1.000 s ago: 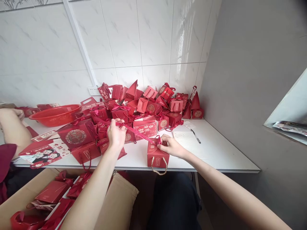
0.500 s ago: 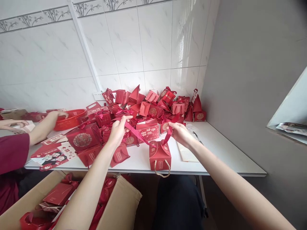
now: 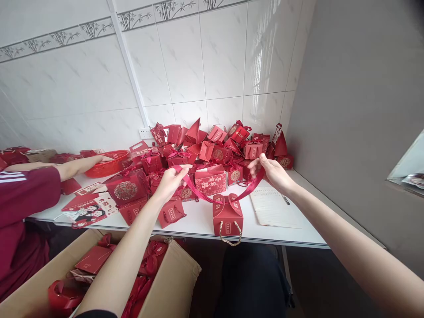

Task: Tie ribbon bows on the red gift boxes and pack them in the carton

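Note:
A small red gift box (image 3: 228, 216) with a twisted gold rope handle stands upright at the table's front edge. From its top a dark red ribbon (image 3: 198, 191) spreads out to both sides. My left hand (image 3: 171, 182) pinches the left end of the ribbon, above and to the left of the box. My right hand (image 3: 273, 172) holds the other end, higher up and to the right. Between the hands and the box the ribbon hangs in two slanting lengths. A red box with gold lettering (image 3: 210, 182) sits just behind.
A heap of red gift boxes (image 3: 218, 153) lies against the tiled wall. An open notebook (image 3: 273, 210) with a pen is at right. On the left, a co-worker's arm (image 3: 77, 167) reaches into a red basket (image 3: 112, 165). Below stands a cardboard carton (image 3: 177, 269) holding red boxes.
My right hand has moved outward to the right, drawing its ribbon end wider. My left hand still holds its end. The co-worker's hand has gone into the basket. The view has shifted slightly.

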Demonstrator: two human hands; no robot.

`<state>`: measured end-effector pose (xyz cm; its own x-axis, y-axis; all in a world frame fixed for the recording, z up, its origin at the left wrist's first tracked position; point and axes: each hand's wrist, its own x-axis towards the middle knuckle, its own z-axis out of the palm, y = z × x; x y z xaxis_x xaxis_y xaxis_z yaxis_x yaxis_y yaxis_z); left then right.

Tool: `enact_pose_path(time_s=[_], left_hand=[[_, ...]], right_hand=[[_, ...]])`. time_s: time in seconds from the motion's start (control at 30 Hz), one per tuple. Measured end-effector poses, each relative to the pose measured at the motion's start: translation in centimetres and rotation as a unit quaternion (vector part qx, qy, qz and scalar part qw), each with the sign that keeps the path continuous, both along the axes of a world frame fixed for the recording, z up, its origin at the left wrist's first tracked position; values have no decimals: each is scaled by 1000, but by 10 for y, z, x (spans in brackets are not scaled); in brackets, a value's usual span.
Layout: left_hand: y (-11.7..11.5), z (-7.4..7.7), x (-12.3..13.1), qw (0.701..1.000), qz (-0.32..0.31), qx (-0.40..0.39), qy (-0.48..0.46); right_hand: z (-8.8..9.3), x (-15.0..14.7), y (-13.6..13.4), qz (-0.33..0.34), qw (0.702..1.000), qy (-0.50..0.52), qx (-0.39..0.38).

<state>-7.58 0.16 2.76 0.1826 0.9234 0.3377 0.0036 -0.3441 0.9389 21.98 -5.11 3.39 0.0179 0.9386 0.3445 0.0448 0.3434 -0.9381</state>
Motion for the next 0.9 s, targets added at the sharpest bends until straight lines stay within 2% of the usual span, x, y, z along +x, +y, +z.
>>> enact_pose_path(time_s=[0.27,0.47,0.7,0.9], left_hand=[[-4,-2,-1,988,6,-75,-136],[-10,-18,8,989,-49,-116,-83],[-16,-34,19,987,-82,-141,-12],[-12,-44,28,986,-63,-152,-26]], right_hand=[[3,12,2,14,1000,25,13],[17,14,-5,-7,999,28,19],[40,26,-17,-54,996,55,41],[55,34,-27,-86,992,76,53]])
